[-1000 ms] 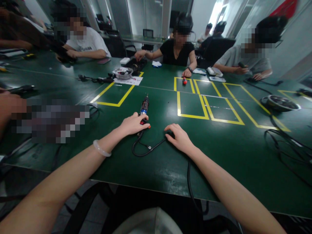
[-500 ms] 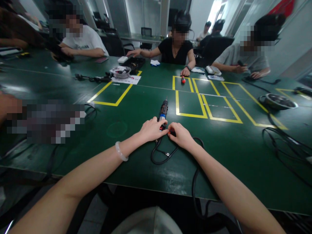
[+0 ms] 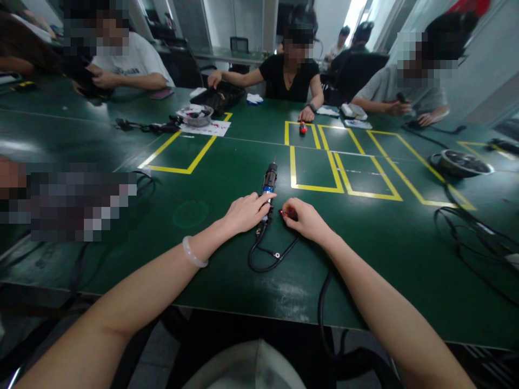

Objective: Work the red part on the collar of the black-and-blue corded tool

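Note:
A black and blue soldering iron (image 3: 269, 178) lies on the green table (image 3: 227, 254), tip pointing away from me. My left hand (image 3: 245, 212) rests on its rear end with the fingers curled over the handle. My right hand (image 3: 306, 220) sits just right of it, fingers pinched on a small red part (image 3: 286, 213). The iron's black cable (image 3: 271, 256) loops on the table below both hands and runs off the near edge. A pale bangle (image 3: 193, 253) is on my left wrist.
Yellow tape rectangles (image 3: 316, 167) mark the table ahead. A small red object (image 3: 302, 128) lies near a seated person's hand. A bowl (image 3: 197, 114) on paper, a black tray (image 3: 221, 96), a round dish (image 3: 463, 162) and loose cables (image 3: 474, 237) surround. Several people sit around the far side.
Both hands and the soldering iron shifted right on the table and came together; the right hand left the cable and now pinches the red part beside the iron's rear.

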Tool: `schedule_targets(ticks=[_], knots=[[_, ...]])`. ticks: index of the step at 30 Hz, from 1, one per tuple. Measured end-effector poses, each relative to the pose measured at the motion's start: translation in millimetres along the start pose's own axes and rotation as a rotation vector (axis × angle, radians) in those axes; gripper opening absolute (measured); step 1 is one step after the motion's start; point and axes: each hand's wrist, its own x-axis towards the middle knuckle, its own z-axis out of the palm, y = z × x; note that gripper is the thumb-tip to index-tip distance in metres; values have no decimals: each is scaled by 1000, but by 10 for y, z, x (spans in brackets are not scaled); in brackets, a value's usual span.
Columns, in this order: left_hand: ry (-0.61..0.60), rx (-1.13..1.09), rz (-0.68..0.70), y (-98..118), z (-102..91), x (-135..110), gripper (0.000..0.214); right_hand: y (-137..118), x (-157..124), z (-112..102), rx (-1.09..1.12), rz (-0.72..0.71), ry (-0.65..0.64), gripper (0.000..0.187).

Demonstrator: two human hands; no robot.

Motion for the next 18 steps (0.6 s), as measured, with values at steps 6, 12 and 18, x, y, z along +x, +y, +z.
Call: schedule_targets(ticks=[6, 12, 18], knots=[[2, -9, 5, -29, 23, -2, 50, -48, -4, 27, 114, -132, -35, 11], [-2, -36, 2, -43, 21, 1, 50, -84, 4, 77, 138, -132, -35, 15], [-1, -40, 0, -29, 6, -4, 51, -64, 30, 152, 146, -140, 11, 20]])
